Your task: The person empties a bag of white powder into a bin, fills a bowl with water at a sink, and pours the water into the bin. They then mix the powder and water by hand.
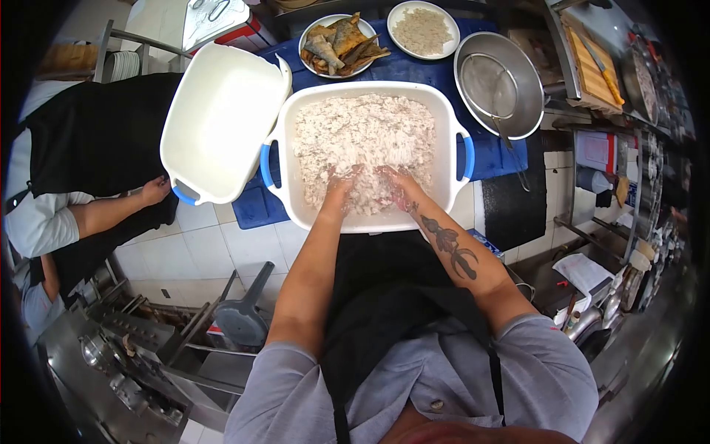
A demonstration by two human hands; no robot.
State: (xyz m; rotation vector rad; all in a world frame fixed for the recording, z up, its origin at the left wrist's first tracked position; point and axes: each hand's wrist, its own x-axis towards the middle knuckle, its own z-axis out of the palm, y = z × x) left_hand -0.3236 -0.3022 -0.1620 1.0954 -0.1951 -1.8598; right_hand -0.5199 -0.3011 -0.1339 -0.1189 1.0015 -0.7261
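A large white tub [446,126] with blue handles stands in front of me, full of a pale shredded mixture [362,133]. My left hand [342,185] and my right hand [396,186] are both sunk into the mixture at the tub's near side, fingers partly buried and coated with it. My right forearm carries a dark tattoo. How far the fingers are curled in the mixture is hidden.
An empty white tub [218,118] sits tilted to the left, a co-worker's hand [155,190] at its near corner. Behind are a plate of fried fish [344,44], a plate of crumbs [423,29], a metal bowl with strainer [499,85], and a cutting board with knife [595,66].
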